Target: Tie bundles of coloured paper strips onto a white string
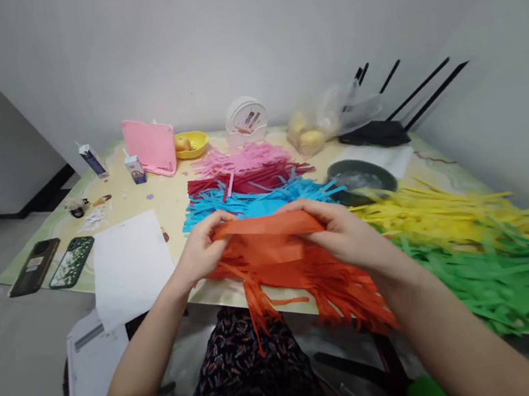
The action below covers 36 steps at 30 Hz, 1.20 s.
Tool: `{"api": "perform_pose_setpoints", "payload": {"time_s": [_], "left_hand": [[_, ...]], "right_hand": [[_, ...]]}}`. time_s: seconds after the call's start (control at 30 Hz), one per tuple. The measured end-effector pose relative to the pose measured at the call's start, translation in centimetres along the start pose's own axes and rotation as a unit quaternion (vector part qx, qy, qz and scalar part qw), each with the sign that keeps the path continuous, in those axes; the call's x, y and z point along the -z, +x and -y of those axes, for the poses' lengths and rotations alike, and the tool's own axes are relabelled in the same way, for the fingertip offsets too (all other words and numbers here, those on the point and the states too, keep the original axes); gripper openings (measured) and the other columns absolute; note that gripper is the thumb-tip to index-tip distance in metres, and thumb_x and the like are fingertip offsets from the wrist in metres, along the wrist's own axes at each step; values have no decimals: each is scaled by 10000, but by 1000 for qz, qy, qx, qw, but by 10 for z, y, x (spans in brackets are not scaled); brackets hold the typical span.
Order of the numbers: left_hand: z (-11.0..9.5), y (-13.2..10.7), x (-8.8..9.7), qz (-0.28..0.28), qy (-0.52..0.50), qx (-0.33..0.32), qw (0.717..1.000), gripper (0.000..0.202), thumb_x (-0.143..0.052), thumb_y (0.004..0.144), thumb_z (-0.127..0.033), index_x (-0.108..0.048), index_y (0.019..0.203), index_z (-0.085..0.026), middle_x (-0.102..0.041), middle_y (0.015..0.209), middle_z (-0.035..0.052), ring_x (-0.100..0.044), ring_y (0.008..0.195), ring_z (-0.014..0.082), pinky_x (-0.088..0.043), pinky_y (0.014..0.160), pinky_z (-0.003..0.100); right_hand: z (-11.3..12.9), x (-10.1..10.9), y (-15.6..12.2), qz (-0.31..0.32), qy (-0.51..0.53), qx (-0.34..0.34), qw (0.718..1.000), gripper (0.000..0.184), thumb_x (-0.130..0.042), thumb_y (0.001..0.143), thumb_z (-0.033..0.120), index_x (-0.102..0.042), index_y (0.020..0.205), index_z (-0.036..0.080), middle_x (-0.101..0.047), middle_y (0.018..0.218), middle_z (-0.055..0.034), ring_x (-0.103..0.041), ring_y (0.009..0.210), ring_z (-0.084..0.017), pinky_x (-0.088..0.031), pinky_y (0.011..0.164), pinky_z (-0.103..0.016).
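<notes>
An orange sheet of fringed tissue paper (267, 245) stretches between my two hands at the table's near edge, its cut strips hanging over the side. My left hand (209, 246) pinches its upper left corner. At the upper right corner, my right hand (338, 229) grips it with the thumb beneath. Just behind lie blue fringed paper (259, 200), dark red fringed paper (251, 180) and pink fringed paper (242, 158), in rows. To the right of my right hand are yellow fringed paper (439, 212) and green fringed paper (521, 277).
A dark green bowl (361, 178), a black router (375, 133) and a plastic bag (309, 133) stand back right. At the left are white paper (131, 264) and two phones (35, 267). Drink cartons (135, 169), a pink tablet case (151, 146) and a yellow bowl (199, 142) stand behind.
</notes>
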<state>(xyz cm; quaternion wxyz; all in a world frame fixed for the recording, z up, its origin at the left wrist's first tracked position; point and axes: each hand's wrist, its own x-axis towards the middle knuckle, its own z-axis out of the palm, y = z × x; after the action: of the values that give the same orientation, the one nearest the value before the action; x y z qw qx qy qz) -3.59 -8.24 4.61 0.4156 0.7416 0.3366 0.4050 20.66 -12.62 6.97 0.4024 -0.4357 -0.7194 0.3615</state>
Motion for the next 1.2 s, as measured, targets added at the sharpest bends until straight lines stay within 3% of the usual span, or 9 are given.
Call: {"api": "perform_pose_setpoints", "payload": {"time_s": [0.13, 0.27, 0.47, 0.63, 0.73, 0.8, 0.87, 0.97, 1.2], "left_hand": [[-1, -3, 1, 29, -26, -13, 999, 410, -457, 705, -80, -678, 1037, -179, -701, 1090, 75, -640, 1023, 200, -485, 926, 341], [-4, -5, 14, 104, -15, -28, 994, 358, -474, 726, -102, -737, 950, -196, -711, 1020, 85, -654, 998, 220, -496, 927, 395], [-9, -1, 25, 235, -101, -16, 967, 491, -596, 824, -420, -596, 1277, -229, -615, 1297, 139, -591, 1184, 285, -511, 922, 395], [-12, 5, 10, 232, -15, 116, 966, 271, -651, 805, -413, -649, 819, -142, -649, 754, 23, -585, 675, 131, -453, 623, 234], [-15, 9, 8, 220, 82, 102, 967, 270, -627, 822, -387, -628, 731, -134, -586, 673, -11, -511, 633, 107, -387, 608, 215], [-17, 12, 8, 232, 127, 89, 960, 277, -606, 839, -386, -637, 728, -134, -580, 665, -13, -496, 634, 109, -363, 605, 215], [-20, 14, 8, 247, 161, 76, 953, 283, -589, 852, -383, -644, 724, -136, -570, 643, -17, -480, 617, 109, -336, 587, 215], [-24, 15, 8, 248, 198, 61, 946, 286, -570, 869, -361, -646, 710, -136, -557, 615, -19, -464, 594, 107, -305, 568, 219], [-29, 18, 15, 288, 182, 40, 939, 337, -550, 885, -416, -629, 719, -133, -536, 627, -22, -441, 586, 102, -294, 557, 218]], "right_hand": [[-3, 3, -4, -1, 51, -31, 998, 216, -580, 768, 197, -699, 949, 187, -715, 961, -47, -659, 910, -218, -515, 773, -304], [-13, 5, -9, -21, 64, -42, 997, 212, -565, 727, 164, -727, 860, 194, -729, 863, -38, -665, 799, -202, -514, 717, -301], [-14, 0, -10, -11, 28, 0, 1000, 280, -523, 747, 118, -766, 850, 213, -751, 845, -25, -686, 770, -181, -516, 716, -278], [-7, 14, -13, 79, -41, 47, 995, 324, -503, 848, 171, -745, 1056, 227, -745, 1068, -46, -686, 1000, -212, -524, 889, -329], [-1, 31, -15, 197, -88, 32, 976, 552, -676, 808, 324, -581, 1347, 255, -636, 1318, -62, -614, 1182, -259, -510, 966, -364], [3, 34, -12, 209, -99, 3, 973, 688, -726, 778, 414, -502, 1411, 267, -611, 1350, -74, -609, 1187, -267, -522, 946, -369], [7, 26, -7, 174, -128, -15, 976, 522, -691, 811, 435, -595, 1290, 249, -683, 1214, -74, -659, 1065, -247, -533, 874, -352], [7, 7, 3, 137, -214, -24, 967, 205, -631, 854, 394, -662, 816, 196, -683, 752, -15, -614, 672, -162, -465, 620, -266], [10, 4, 11, 154, -211, -15, 965, 385, -557, 893, 443, -525, 603, 191, -468, 529, 44, -391, 505, -100, -275, 497, -237]]}}
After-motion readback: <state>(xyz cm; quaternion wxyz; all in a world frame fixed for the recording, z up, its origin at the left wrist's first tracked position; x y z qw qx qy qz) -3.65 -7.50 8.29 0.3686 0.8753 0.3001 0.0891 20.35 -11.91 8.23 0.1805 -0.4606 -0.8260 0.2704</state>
